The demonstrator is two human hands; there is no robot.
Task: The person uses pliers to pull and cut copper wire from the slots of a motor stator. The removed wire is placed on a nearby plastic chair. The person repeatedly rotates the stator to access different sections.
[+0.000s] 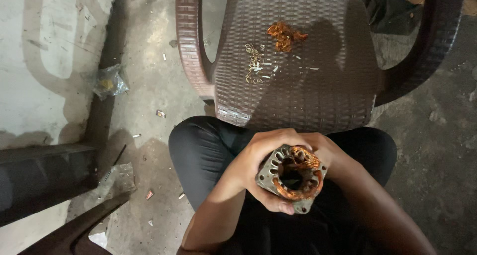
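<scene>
- The stator (292,177), a square metal core wound with copper wire, is held over the person's lap, just off the near edge of the chair (318,93) seat.
- The left hand (258,168) is wrapped round the stator's left side: thumb under the near edge, fingers curled over the top.
- The right hand (330,153) grips the right side from behind. Its fingertips are hidden by the core, so I cannot tell whether they pinch the winding or only the frame.
- On the seat lie a copper tangle (285,35) near the far edge and, nearer the left edge, loose clips (254,63) and pale slivers.
- On the floor to the left sit a crumpled bag (109,82) and small scraps.
- Risks, as I judge them:
  - The core looks heavy, with sharp slot edges; a slip in the left grip could drop it on the legs or scrape a palm.
  - Cut copper ends stick up round the bore and could prick the fingers close by.
  - The clips are small and lie on an open weave; a knock to the chair could send them through it or off the edge onto the littered floor.
  - Shadow covers half of the seat, so small pieces there are easy to miss.
</scene>
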